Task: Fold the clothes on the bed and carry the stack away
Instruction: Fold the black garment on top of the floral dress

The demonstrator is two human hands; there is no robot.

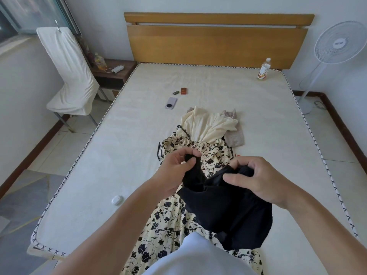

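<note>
We hold a black garment up off the bed, each hand gripping a separate part of its upper edge: our left hand pinches one bunched corner between thumb and fingers, our right hand curls round the cloth beside it. Gripped this way it hangs free, probably so we can find its shape before folding. Beneath it lies a floral dress, spread flat, with a cream garment and a beige one heaped beyond it, none folded yet, so we judge the task barely started.
</note>
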